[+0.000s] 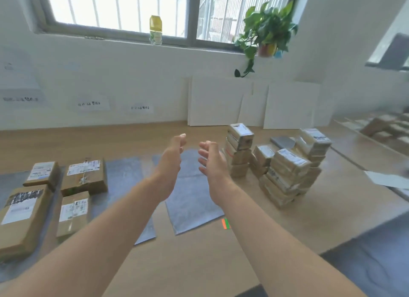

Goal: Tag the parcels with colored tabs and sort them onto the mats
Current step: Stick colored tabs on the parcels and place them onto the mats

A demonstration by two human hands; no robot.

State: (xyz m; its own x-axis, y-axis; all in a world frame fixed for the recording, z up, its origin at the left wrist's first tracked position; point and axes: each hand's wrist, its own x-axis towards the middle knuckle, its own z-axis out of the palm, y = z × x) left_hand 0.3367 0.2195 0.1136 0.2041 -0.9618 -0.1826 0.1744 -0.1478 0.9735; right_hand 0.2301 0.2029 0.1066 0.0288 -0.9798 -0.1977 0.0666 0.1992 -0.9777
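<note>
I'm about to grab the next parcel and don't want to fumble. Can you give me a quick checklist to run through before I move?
1. Hands free: left hand and right hand are open and hold nothing. Ok.
2. Parcels to take: parcel stacks stand on the table, just right of the right hand. Ok.
3. Tabs available: colored tabs lie on the table, partly behind the right arm. Ok.
4. Mat space: the grey mat under the hands shows bare surface. Ok.
5. Sorted parcels on the left mat tagged: too blurred. Cannot tell.
</note>
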